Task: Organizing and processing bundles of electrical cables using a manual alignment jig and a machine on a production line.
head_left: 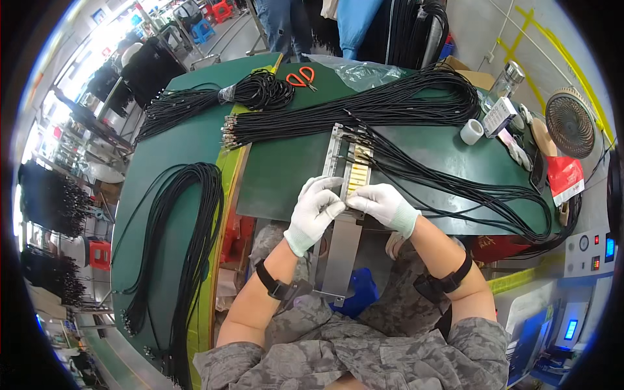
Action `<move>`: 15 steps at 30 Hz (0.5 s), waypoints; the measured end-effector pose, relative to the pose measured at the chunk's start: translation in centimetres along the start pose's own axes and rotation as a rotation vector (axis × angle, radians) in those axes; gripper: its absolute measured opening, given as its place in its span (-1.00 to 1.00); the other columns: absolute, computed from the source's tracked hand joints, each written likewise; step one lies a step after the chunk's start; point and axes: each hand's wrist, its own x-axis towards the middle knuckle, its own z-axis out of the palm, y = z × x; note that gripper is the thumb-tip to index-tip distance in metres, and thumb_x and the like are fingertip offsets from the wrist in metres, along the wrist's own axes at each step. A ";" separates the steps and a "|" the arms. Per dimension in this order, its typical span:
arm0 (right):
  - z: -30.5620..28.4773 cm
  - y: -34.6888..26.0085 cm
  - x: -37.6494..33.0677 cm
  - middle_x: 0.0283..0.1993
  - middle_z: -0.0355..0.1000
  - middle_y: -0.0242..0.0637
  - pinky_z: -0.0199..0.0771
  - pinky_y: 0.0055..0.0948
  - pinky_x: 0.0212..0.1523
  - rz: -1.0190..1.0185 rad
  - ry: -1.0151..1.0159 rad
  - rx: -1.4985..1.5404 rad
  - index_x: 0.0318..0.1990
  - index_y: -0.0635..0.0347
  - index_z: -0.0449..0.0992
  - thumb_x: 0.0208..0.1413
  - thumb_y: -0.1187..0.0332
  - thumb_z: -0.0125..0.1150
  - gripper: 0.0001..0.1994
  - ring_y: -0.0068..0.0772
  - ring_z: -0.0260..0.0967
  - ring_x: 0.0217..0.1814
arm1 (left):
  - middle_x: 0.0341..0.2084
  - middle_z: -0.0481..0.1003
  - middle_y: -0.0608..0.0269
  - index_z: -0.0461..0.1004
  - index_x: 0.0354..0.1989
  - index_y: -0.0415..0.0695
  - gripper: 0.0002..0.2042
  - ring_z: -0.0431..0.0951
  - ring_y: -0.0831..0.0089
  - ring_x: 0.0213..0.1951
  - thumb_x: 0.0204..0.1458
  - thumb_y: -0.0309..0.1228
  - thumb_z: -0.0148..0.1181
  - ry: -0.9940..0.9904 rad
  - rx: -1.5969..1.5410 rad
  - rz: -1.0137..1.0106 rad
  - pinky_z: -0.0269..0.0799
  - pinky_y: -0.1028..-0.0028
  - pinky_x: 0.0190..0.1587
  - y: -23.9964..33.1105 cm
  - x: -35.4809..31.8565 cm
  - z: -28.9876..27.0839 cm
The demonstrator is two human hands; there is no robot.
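Observation:
My left hand (314,213) and my right hand (385,204), both in white gloves, meet at the near end of a metal fixture (331,155) with a row of yellow strips (358,174). The fingertips of each hand are pinched together there; whatever is between them is too small or hidden to name. Several black cables (442,179) have their ends set in the far part of the fixture and trail off to the right. Below my hands a bare metal plate (342,257) extends toward me past the table's edge.
A long bundle of black cables (364,104) with metal ends lies beyond the fixture. More bundles (201,179) lie left. Orange-handled scissors (300,78) rest at the back. At the right are a white tape roll (472,132), a bottle (508,79) and a fan (570,123).

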 end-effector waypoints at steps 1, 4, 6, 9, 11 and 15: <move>0.0 0.2 0.1 -0.35 0.52 -0.34 0.41 -0.50 -0.20 0.001 -0.021 0.079 -0.19 0.15 0.58 0.09 0.25 0.24 -0.79 -0.53 0.40 -0.32 | -0.01 0.44 0.06 0.52 -0.44 -0.11 -0.85 0.30 0.12 0.14 -0.01 -0.29 0.20 0.004 0.030 0.019 0.01 0.22 0.26 0.0 0.0 0.0; 0.2 0.6 0.2 -0.43 0.49 -0.30 0.39 -0.51 -0.28 0.001 -0.062 0.238 -0.27 0.22 0.58 0.04 0.20 0.28 -0.74 -0.46 0.39 -0.40 | -0.03 0.45 0.07 0.51 -0.45 -0.12 -0.85 0.31 0.13 0.12 -0.01 -0.30 0.20 0.010 0.090 0.059 0.01 0.20 0.26 0.0 0.1 0.1; 0.3 0.4 0.0 -0.44 0.49 -0.26 0.41 -0.46 -0.29 0.002 -0.053 0.254 -0.32 0.19 0.57 -0.01 0.21 0.31 -0.76 -0.39 0.42 -0.39 | -0.03 0.45 0.07 0.51 -0.46 -0.12 -0.85 0.32 0.13 0.12 -0.01 -0.31 0.19 0.020 0.081 0.047 0.01 0.20 0.25 0.0 0.1 0.3; 0.4 -0.1 0.0 -0.44 0.49 -0.22 0.42 -0.40 -0.30 -0.115 0.010 0.088 -0.36 0.16 0.56 -0.06 0.22 0.32 -0.78 -0.31 0.44 -0.39 | -0.04 0.46 0.07 0.50 -0.48 -0.13 -0.85 0.33 0.13 0.11 -0.01 -0.31 0.18 0.017 0.083 0.043 0.01 0.20 0.25 0.1 0.1 0.2; 0.4 -0.5 0.0 -0.43 0.48 -0.19 0.43 -0.34 -0.32 -0.347 0.128 -0.265 -0.39 0.12 0.55 -0.11 0.23 0.34 -0.80 -0.22 0.44 -0.38 | -0.05 0.46 0.06 0.50 -0.49 -0.13 -0.85 0.33 0.13 0.10 -0.01 -0.32 0.18 0.000 0.099 0.047 0.01 0.20 0.25 0.2 0.1 0.1; -1.4 -0.4 -0.1 -0.44 0.49 -0.23 0.41 -0.23 -0.31 -0.348 0.198 -0.565 -0.42 0.06 0.54 -0.16 0.26 0.32 -0.84 -0.12 0.43 -0.36 | -0.06 0.47 0.12 0.51 -0.50 -0.10 -0.84 0.34 0.15 0.08 -0.03 -0.29 0.21 0.121 0.070 0.031 -0.02 0.17 0.27 0.0 0.5 -0.3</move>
